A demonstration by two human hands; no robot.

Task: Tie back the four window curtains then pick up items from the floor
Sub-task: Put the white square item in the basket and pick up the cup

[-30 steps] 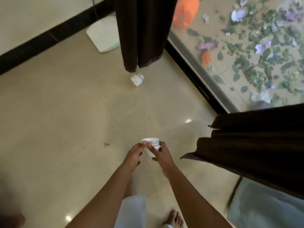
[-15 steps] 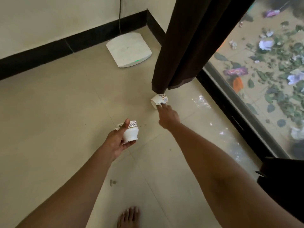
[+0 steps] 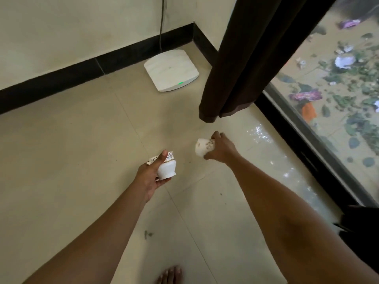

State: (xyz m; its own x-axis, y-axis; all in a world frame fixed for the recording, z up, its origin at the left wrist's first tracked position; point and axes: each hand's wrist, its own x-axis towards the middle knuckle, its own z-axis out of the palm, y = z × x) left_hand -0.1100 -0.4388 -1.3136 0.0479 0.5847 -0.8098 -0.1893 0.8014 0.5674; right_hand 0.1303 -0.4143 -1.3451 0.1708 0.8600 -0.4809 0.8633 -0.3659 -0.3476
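Observation:
My left hand grips a crumpled white paper cup with a patterned rim, thumb across its top. To its right, my right hand holds a second white paper cup, lifted off the beige tiled floor. Just beyond that hand hangs a dark brown curtain, its hem ending a little above the floor.
A flat white router with a green light lies near the wall corner, a cable running up from it. A black-framed glass window runs along the right, with littered ground outside. More dark curtain at the right edge. My bare foot shows below.
My right hand reached the cup lying under the curtain, took hold of it and lifted it back towards me. My left hand kept the first cup. The view moved closer to the corner.

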